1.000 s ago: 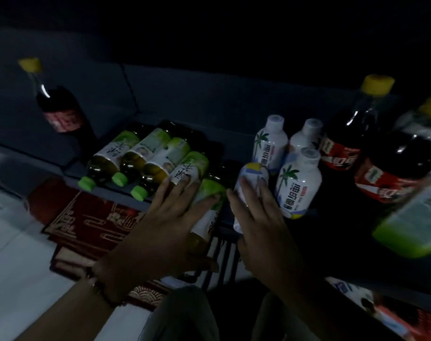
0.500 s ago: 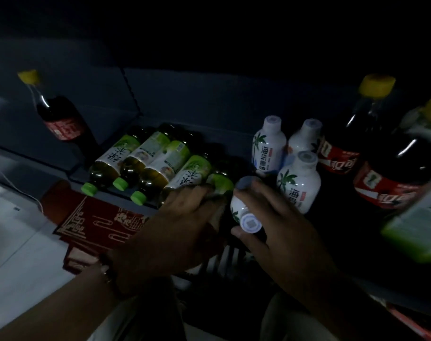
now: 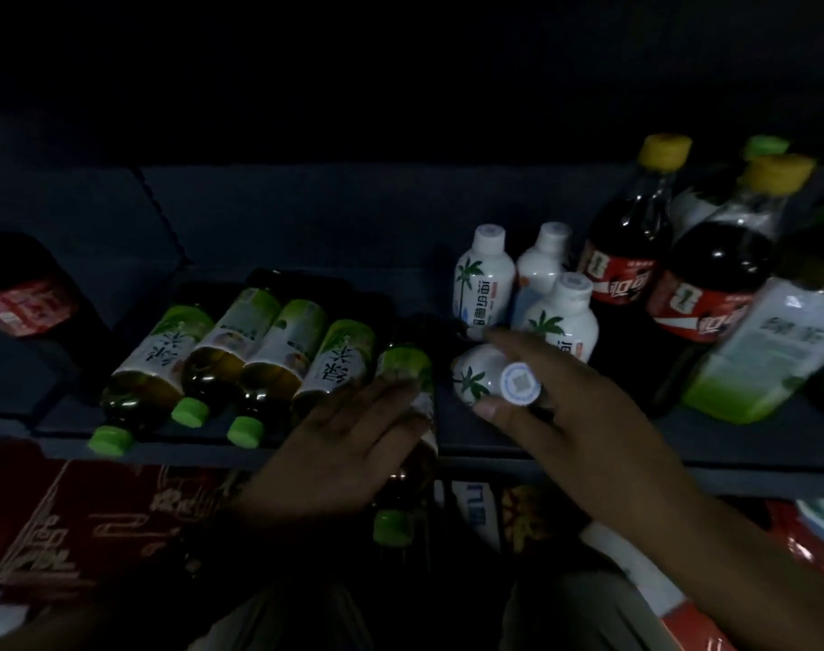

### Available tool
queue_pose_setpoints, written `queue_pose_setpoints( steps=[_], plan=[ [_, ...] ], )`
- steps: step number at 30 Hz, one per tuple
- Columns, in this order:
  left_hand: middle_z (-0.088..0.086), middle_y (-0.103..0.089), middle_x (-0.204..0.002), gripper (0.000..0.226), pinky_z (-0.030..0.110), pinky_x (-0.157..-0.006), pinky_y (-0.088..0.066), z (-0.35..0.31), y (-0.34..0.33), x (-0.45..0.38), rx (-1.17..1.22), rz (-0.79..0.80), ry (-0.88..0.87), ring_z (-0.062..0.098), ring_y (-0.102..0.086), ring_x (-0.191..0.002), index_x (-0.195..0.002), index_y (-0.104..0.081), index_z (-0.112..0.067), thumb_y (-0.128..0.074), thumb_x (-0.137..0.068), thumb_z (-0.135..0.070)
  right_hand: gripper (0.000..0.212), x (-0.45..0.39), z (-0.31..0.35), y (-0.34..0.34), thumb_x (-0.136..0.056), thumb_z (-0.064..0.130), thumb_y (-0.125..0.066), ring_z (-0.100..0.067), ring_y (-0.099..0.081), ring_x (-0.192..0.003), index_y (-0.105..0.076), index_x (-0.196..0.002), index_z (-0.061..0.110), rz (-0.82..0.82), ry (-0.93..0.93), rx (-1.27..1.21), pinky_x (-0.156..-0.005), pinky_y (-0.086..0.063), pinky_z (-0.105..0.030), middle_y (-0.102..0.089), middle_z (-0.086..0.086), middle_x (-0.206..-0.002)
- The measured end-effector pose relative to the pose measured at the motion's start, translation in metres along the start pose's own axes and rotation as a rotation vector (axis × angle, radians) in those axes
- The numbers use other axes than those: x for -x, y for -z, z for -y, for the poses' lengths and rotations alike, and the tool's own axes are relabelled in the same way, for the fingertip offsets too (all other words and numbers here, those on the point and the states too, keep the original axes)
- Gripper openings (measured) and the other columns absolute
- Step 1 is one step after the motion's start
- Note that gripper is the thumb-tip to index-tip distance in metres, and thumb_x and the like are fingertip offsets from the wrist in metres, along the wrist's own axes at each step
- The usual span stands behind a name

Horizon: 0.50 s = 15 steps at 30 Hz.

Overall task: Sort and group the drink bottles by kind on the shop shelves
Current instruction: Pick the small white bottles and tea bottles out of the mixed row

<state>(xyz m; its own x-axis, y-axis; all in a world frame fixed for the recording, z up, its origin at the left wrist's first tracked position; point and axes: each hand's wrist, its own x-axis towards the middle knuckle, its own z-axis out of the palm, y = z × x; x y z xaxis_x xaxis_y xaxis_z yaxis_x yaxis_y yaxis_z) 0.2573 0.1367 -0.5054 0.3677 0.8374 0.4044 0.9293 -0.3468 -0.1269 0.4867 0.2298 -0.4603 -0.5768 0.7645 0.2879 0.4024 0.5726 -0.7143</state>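
Note:
Several green tea bottles point(image 3: 278, 354) with green caps lie side by side on the dark shelf point(image 3: 588, 451), caps toward me. My left hand point(image 3: 344, 453) grips one more green tea bottle point(image 3: 403, 368) at the right end of that row; its cap hangs over the shelf edge. My right hand point(image 3: 570, 415) pinches a small white palm-tree bottle point(image 3: 471, 382) between thumb and fingers, tipped so its cap faces me. Three matching white bottles point(image 3: 483, 284) stand just behind it.
Two cola bottles point(image 3: 626, 260) with yellow caps stand at the right, with a large green-labelled bottle point(image 3: 767, 354) leaning in front. Another cola bottle point(image 3: 20, 298) stands far left. Red printed packages point(image 3: 72, 523) fill the level below. The scene is very dim.
My right hand has tipped the white bottle from lying along the shelf to cap-toward-me, beside the standing white ones. My left hand has slid down the green tea bottle.

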Motion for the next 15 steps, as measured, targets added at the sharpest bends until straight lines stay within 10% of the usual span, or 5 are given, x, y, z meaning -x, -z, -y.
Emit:
queue_pose_setpoints(
  steps=[7,10,15],
  plan=[
    [-0.014,-0.066,-0.117,0.075,0.019,-0.079,-0.045,0.010,0.044,-0.029,0.591,-0.130,0.511,0.009,-0.063,-0.101,-0.128,-0.049,-0.040,-0.061,-0.064,-0.078,0.023,-0.029,0.040,0.006,-0.086,0.042,-0.065,-0.004,-0.063,-0.082,-0.061,-0.107,0.034,-0.128,-0.150,0.246,-0.069,-0.049,-0.023,-0.068,0.011,-0.090],
    [-0.014,-0.063,-0.084,0.055,0.023,-0.059,-0.041,0.029,0.058,-0.060,0.643,-0.156,0.622,0.005,-0.057,-0.072,-0.108,-0.048,-0.033,-0.065,-0.071,-0.069,0.025,-0.044,0.042,0.000,-0.087,0.039,-0.066,-0.009,-0.061,-0.074,-0.061,-0.107,0.026,-0.197,-0.134,0.412,-0.058,-0.043,-0.022,-0.068,0.006,-0.085],
    [-0.010,-0.066,-0.077,0.045,0.031,-0.067,-0.055,0.052,0.055,-0.106,0.656,-0.253,0.611,0.010,-0.065,-0.073,-0.089,-0.058,-0.026,-0.061,-0.080,-0.070,0.047,-0.051,0.033,-0.011,-0.094,0.032,-0.060,-0.008,-0.060,-0.077,-0.050,-0.139,0.023,-0.229,-0.129,0.415,-0.066,-0.045,-0.023,-0.062,0.011,-0.090]
  ],
)
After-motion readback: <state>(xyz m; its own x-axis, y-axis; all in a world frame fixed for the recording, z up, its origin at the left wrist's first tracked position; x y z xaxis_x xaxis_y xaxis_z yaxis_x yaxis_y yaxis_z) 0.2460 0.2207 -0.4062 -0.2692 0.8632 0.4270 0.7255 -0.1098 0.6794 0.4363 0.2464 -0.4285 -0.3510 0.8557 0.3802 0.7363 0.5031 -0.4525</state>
